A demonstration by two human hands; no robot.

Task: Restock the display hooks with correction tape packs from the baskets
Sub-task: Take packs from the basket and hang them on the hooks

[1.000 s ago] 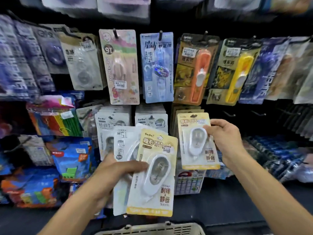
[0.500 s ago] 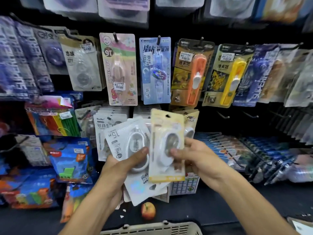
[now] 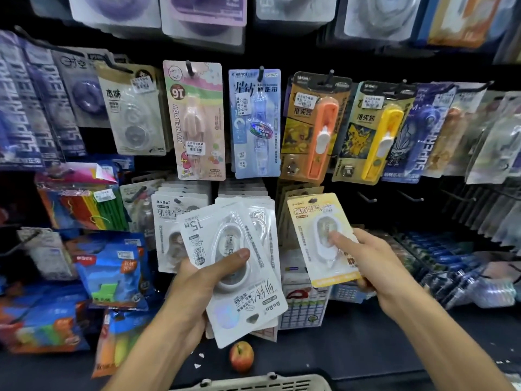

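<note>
Correction tape packs are in both hands in front of the display wall. The right hand (image 3: 375,266) pinches one yellow pack (image 3: 321,238), thumb on the blister front and fingers curled behind its card. That pack stands nearly upright, long axis running top to bottom with a slight lean to the left, printed face toward the camera and hang hole at the top, just below a hook (image 3: 366,197) that looks bare. The left hand (image 3: 197,286) grips a fanned stack of white packs (image 3: 239,266), thumb pressed across the top blister; these are turned upside down, hang holes toward the basket rim (image 3: 253,383) at the bottom edge of the view.

The step in hand looks like hanging the yellow pack. To do it well, keep the card square to the hook, raise the hole level with the hook's tip, then push straight back along the rod. The white packs will each need turning end over end before hanging.
</note>
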